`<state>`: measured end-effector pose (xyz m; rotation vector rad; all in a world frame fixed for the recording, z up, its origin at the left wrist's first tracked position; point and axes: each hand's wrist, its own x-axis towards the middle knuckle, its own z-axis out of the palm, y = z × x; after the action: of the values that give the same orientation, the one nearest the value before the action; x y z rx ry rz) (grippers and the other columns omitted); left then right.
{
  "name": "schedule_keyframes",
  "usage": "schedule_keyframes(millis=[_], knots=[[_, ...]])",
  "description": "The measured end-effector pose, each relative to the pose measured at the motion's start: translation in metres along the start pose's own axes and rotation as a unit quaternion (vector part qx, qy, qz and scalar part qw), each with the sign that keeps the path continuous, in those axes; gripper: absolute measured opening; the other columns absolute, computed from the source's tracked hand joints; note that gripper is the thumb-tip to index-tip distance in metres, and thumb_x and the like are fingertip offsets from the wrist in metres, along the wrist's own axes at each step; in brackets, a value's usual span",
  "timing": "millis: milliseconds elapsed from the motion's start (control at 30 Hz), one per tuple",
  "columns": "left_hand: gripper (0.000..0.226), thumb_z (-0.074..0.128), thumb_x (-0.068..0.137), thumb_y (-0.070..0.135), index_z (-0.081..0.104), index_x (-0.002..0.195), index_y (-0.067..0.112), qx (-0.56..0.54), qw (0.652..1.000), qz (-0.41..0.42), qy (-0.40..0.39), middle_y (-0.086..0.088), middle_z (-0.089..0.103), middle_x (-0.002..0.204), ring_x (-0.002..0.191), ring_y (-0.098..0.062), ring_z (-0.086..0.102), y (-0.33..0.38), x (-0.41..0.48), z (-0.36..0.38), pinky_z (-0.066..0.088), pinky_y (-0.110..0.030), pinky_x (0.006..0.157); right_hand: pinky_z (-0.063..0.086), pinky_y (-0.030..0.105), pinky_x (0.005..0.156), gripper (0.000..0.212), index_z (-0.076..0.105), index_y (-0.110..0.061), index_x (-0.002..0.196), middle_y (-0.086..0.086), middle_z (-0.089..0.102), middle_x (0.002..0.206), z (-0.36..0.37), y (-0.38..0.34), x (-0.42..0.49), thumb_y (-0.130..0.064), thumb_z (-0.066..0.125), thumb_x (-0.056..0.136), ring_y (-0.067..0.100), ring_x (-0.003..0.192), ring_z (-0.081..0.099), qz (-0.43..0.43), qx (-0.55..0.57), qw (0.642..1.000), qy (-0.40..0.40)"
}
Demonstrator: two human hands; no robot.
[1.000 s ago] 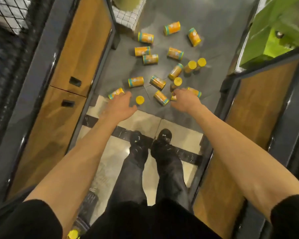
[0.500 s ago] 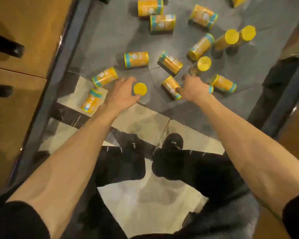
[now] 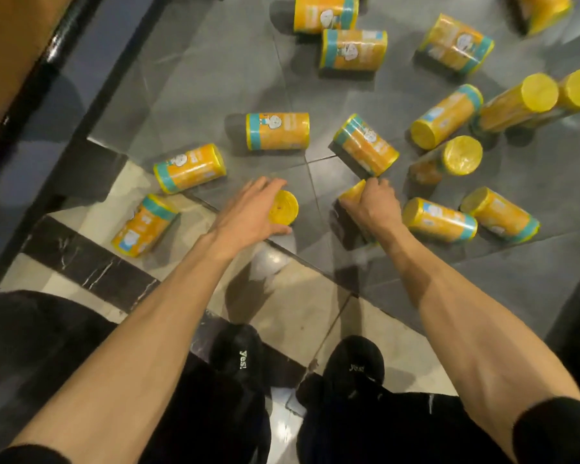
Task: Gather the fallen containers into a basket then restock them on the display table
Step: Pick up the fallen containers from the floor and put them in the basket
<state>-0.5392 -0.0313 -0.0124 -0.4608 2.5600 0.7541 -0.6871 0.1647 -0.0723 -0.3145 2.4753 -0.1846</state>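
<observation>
The left hand (image 3: 248, 212) curls round an upright can (image 3: 284, 207); the right hand (image 3: 374, 209) grips a lying can (image 3: 351, 195). More cans (image 3: 277, 130) lie scattered across the floor (image 3: 198, 95), and no basket is in sight. The glossy wrap looks slippery, and a nudged neighbour would probably roll off.
</observation>
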Motion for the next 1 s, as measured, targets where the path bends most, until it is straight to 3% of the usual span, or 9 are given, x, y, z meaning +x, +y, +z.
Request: schedule_keyframes(millis=[300,600,733,1000], knots=[[0.084,0.082,0.071,0.047,0.042,0.141,0.025,0.031,0.999,0.023,0.014,0.000,0.047,0.137,0.124,-0.025,0.042,-0.009,0.007,0.013,0.042,-0.038,0.098,0.045,0.046,0.096,0.078,0.045,-0.003,0.130,0.018,0.048,0.133,0.009,-0.006,0.014,-0.055,0.073,0.079,0.039,0.120,0.052,0.014,0.016,1.000,0.000],[0.073,0.085,0.070,0.038,0.050,0.131,0.018,-0.004,1.000,0.004,0.021,-0.005,0.053,0.126,0.119,-0.027,0.050,-0.001,0.003,0.000,0.043,-0.037,0.092,0.044,0.038,0.078,0.067,0.055,-0.007,0.111,0.015,0.059,0.114,-0.010,-0.001,-0.003,-0.057,0.077,0.072,0.035,0.104,0.057,-0.010,0.035,0.999,0.016],[0.073,0.085,0.069,0.039,0.051,0.131,0.021,-0.046,0.998,-0.038,0.032,-0.006,0.053,0.125,0.116,-0.029,0.053,0.030,-0.034,-0.055,0.045,-0.037,0.089,0.040,0.032,0.073,0.065,0.060,-0.013,0.112,0.011,0.064,0.111,-0.070,-0.009,-0.053,-0.058,0.080,0.069,0.031,0.101,0.060,-0.035,0.087,0.995,0.014],[0.070,0.085,0.069,0.038,0.053,0.128,0.018,-0.104,0.989,-0.067,0.077,-0.008,0.054,0.125,0.119,-0.029,0.050,0.118,-0.147,-0.217,0.044,-0.041,0.092,0.046,0.037,0.081,0.068,0.060,-0.019,0.118,0.004,0.068,0.108,-0.238,-0.062,-0.207,-0.057,0.082,0.067,0.028,0.104,0.061,-0.040,0.158,0.983,0.080]])
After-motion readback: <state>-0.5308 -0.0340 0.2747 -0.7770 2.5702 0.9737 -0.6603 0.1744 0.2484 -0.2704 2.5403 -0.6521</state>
